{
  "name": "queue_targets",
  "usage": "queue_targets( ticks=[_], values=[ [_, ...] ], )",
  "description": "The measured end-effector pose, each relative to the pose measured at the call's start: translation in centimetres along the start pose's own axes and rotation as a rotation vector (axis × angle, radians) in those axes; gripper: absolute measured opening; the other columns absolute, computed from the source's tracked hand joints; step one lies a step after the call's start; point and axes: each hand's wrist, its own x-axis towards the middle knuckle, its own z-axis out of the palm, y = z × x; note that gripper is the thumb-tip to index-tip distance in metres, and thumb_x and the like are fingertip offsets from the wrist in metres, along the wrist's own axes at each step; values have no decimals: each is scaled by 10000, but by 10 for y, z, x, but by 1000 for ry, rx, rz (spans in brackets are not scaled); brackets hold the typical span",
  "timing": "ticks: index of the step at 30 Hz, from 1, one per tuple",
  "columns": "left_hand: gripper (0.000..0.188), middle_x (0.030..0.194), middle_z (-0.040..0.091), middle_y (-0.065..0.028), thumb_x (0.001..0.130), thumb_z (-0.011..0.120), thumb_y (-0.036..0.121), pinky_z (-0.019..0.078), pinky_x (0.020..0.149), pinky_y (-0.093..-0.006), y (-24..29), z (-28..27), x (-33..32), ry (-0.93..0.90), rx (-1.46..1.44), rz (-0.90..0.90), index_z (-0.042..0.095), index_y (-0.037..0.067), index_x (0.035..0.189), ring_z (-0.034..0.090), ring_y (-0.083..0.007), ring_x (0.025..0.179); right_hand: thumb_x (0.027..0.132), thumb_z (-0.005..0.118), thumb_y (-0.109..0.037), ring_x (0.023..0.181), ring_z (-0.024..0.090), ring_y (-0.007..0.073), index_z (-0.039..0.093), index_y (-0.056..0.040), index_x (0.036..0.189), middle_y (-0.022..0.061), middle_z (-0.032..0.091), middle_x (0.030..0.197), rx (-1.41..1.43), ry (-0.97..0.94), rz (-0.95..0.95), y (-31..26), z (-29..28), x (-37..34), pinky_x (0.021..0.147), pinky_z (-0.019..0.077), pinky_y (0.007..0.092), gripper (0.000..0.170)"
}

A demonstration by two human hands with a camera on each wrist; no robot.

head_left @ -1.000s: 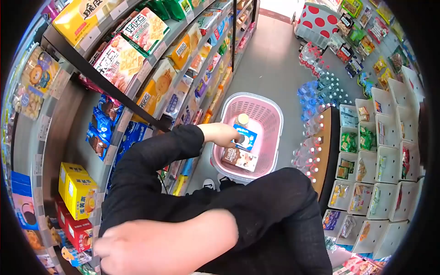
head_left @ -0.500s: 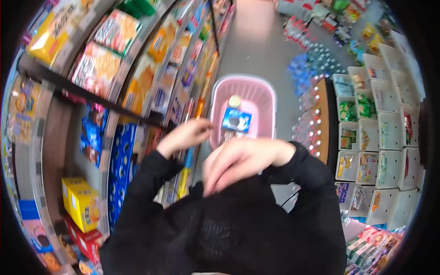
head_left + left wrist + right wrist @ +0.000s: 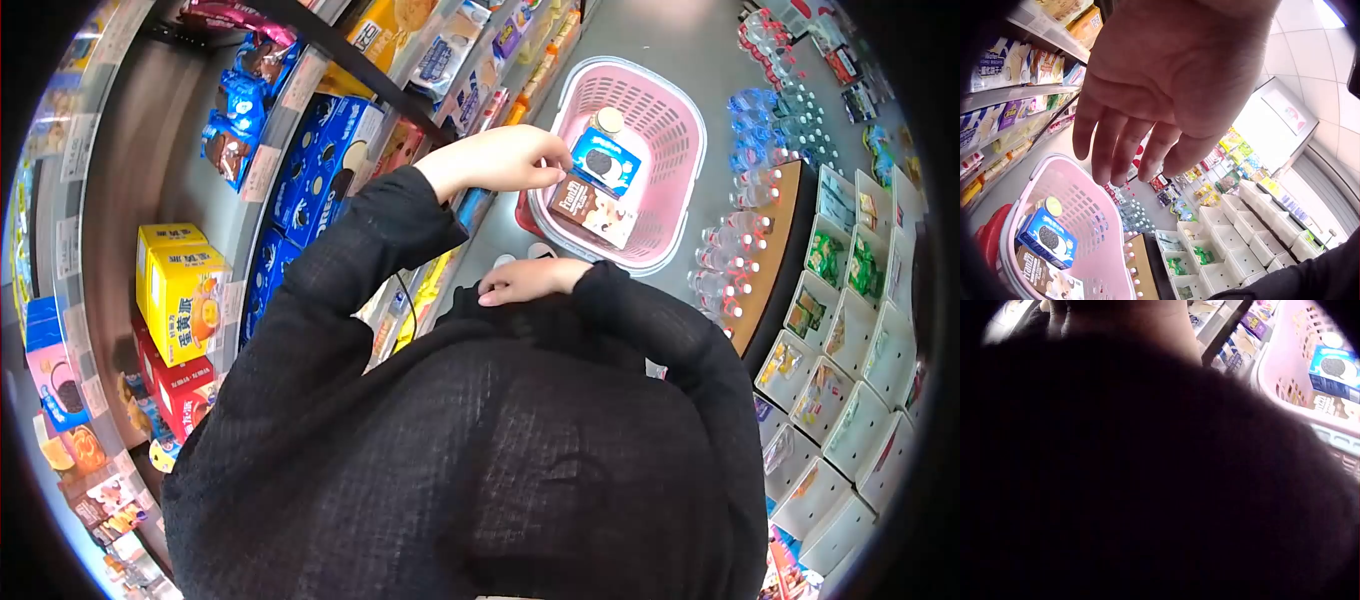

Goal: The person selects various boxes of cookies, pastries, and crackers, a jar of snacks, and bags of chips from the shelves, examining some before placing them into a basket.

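My left hand (image 3: pixel 507 160) reaches to the near left rim of the pink basket (image 3: pixel 680 160), with nothing in its fingers. The left wrist view shows its palm, the fingers hanging loosely bent. In the basket lie a blue cookie box (image 3: pixel 606 162) and a brown Franzzi box (image 3: pixel 590 208). A round pale-lidded container (image 3: pixel 606 121) stands behind them. Close in front of my body, my right hand (image 3: pixel 532 281) hangs with relaxed fingers, holding nothing visible. A dark sleeve fills most of the right wrist view.
On the left, shelves carry blue Oreo boxes (image 3: pixel 335 160), yellow boxes (image 3: pixel 183 290) and red boxes (image 3: pixel 180 385). Clear bottles (image 3: pixel 728 262) stand on the floor right of the basket, beside a wooden-edged rack (image 3: pixel 778 258) with white bins (image 3: pixel 865 345).
My left hand has drawn back from the boxes inside the basket to its rim. My right hand has come from the lower left to in front of my body. The head view has shifted.
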Motion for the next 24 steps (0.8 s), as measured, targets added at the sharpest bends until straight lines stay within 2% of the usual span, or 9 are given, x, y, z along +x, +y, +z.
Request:
queue_targets(
  ticks=[3,5,7,11,14,17,21,23,24],
  values=[
    [286,925,584,-162,787,522,168,435,783,-327,-2,2,-4,-2,3,-12,549,-18,1003,568,-251,872,752,597,-251,672,553,192,581,-9,729,69,575,658,-282,-364,-72,-18,-2,16,641,424,282,244],
    [259,857,602,-156,763,511,175,450,737,-333,-3,2,-7,67,13,56,581,3,943,587,-249,822,702,591,-164,656,575,224,588,-16,687,83,572,621,-387,-340,-147,-25,-2,16,622,448,305,148],
    [258,867,598,-159,763,506,179,446,746,-337,-6,4,-10,79,10,43,581,5,938,583,-249,835,676,562,-101,698,598,254,605,-21,708,122,594,688,-961,137,56,-1,-3,12,636,473,336,96],
    [267,864,595,-160,756,505,186,438,756,-341,3,-5,-18,77,54,-16,576,4,937,577,-263,844,661,552,-80,739,603,290,601,-1,743,160,601,762,-898,261,322,65,-7,-7,649,479,367,124],
    [295,928,586,-161,790,504,195,438,779,-335,1,-10,-17,40,64,22,553,-4,1002,569,-256,874,727,597,-187,752,576,315,553,7,854,160,592,752,-491,-48,275,42,-3,-13,657,448,365,237],
    [293,919,584,-159,790,504,196,439,776,-338,2,-12,-23,41,83,-24,551,-3,1000,567,-258,870,745,613,-350,721,569,275,544,-15,867,141,586,753,-409,287,159,19,-14,-56,648,435,355,363],
    [290,908,584,-158,790,504,195,441,772,-336,4,-13,-26,31,85,-36,550,-2,998,568,-258,868,812,531,-381,679,553,225,559,-21,779,108,577,697,-198,-147,603,-25,-26,-124,615,419,331,363],
    [288,907,584,-157,791,504,194,442,772,-335,4,-10,-25,22,83,-41,550,-4,995,568,-257,868,788,539,-407,561,530,254,547,10,692,139,550,608,72,-19,309,-11,-5,-136,554,424,340,429],
    [286,907,585,-156,790,502,190,442,772,-333,4,-8,-24,31,63,-42,551,-4,994,568,-256,870,756,554,-285,561,541,282,549,12,666,160,547,620,-108,114,159,-10,3,-138,534,434,357,310]
  ],
)
